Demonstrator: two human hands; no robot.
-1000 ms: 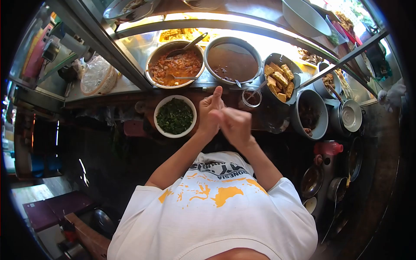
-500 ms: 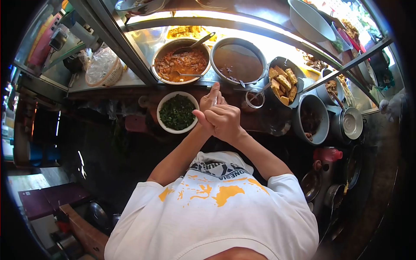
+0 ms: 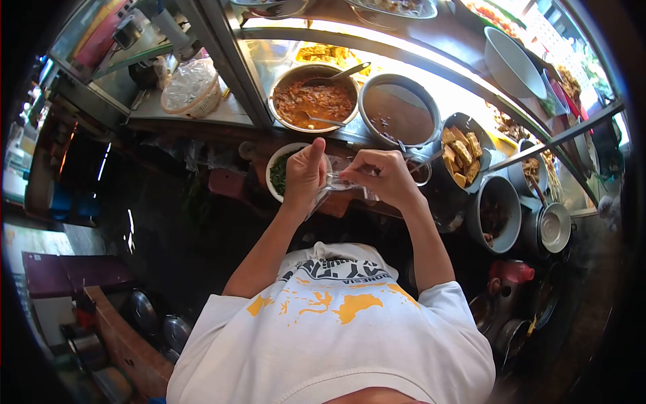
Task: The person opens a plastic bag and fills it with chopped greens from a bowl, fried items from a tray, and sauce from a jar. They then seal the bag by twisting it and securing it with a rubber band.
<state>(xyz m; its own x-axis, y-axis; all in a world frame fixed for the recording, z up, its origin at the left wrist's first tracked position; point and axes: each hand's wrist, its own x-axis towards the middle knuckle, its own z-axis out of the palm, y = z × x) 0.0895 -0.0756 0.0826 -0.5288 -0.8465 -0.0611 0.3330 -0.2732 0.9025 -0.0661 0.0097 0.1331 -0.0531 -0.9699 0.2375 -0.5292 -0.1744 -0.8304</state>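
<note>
Between my two hands stretches a clear plastic bag (image 3: 343, 176), thin and crinkled. My left hand (image 3: 306, 176) has its thumb pointing up, with its fingers closed round the bag's left side. On the other side my right hand (image 3: 385, 176) pinches the bag between thumb and fingers. Partly hidden behind my left hand is a white bowl (image 3: 270, 176) of chopped green leaves. Beyond the hands stand a pot of red-orange stew (image 3: 315, 101) with a ladle and a spoon, and a pot of brown sauce (image 3: 398, 116).
To the right are a bowl of fried tofu pieces (image 3: 461, 153), a grey bowl with dark food (image 3: 494, 214) and a pale ladle (image 3: 555, 227). A basket (image 3: 195, 94) with plastic stands at the left. Metal frame bars (image 3: 229, 60) cross above the counter.
My hands have moved apart from their clasped position, and the clear bag now shows between them. The view has shifted, so the counter and pots appear further right and slightly lower.
</note>
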